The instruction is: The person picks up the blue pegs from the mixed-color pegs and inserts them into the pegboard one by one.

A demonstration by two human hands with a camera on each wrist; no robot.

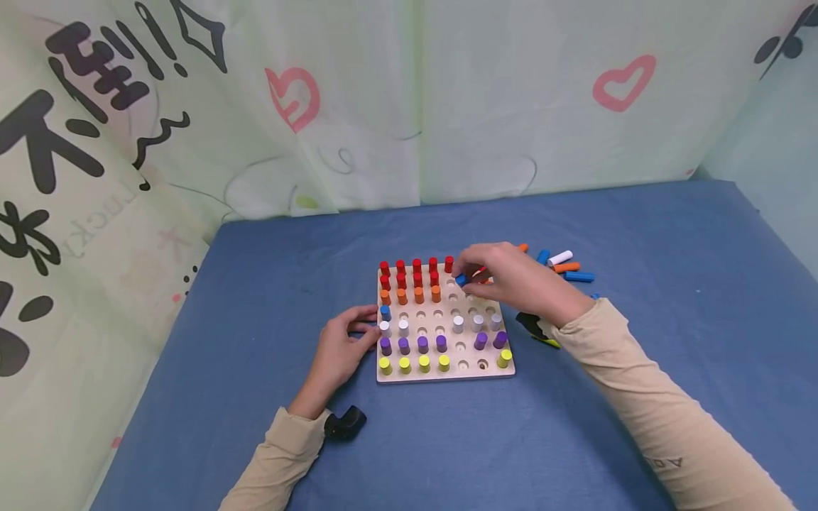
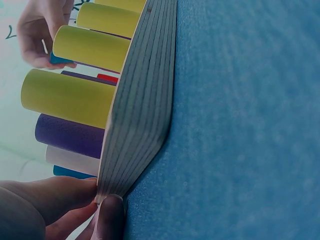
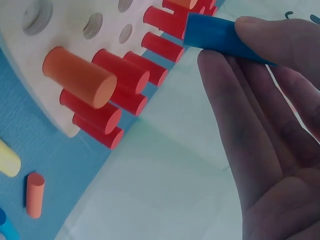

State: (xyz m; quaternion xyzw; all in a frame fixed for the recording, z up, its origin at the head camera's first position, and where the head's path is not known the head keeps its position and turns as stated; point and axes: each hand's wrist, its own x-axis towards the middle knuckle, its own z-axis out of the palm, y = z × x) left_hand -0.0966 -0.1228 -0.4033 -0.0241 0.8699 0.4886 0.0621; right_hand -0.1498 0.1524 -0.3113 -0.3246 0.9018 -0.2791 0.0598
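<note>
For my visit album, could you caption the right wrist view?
Right hand pinching a blue peg near a board holding red pegs and orange pegs.

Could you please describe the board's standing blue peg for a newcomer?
A wooden pegboard lies on the blue cloth. Its leftmost column holds the blue peg, between an orange peg and a white peg. No other standing peg looks blue.

In the head view, the left arm point(image 1: 275, 461) rises from the bottom edge, left of centre, its tan sleeve pushed back from the wrist; the left hand point(image 1: 340, 349) points up and right, fingers bent in a grip. The right arm point(image 1: 658, 404) slants in from the lower right corner, and the right hand point(image 1: 514, 277) reaches leftward near the centre, thumb point(image 3: 285, 42) and fingers point(image 3: 240, 112) pinching.
</note>
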